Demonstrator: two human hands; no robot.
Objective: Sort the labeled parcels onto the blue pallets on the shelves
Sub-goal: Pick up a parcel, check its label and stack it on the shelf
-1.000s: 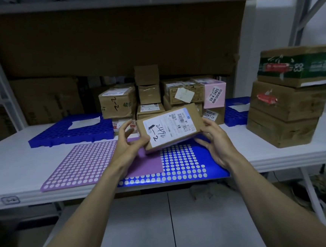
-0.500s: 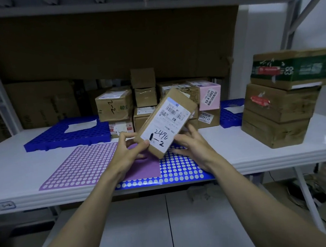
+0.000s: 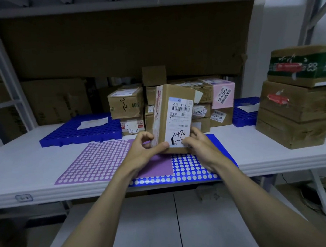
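A flat brown parcel with a white shipping label marked "2490" stands upright on its short end above the dotted sheets. My left hand grips its lower left corner with thumb across the front. My right hand holds the lower right edge, fingers covering part of the handwriting. A blue pallet with a white paper on it lies at the back left. Another blue pallet lies at the back right. A pile of labeled parcels fills the space between them, behind the held parcel.
A purple dotted sheet and a blue dotted sheet lie on the white shelf near its front edge. Three large cartons are stacked at the right. Shelf uprights stand left and right, and another shelf board hangs overhead.
The parcel has turned from lying nearly flat, through a tilt, to standing upright. Both hands have shifted down to its bottom corners.
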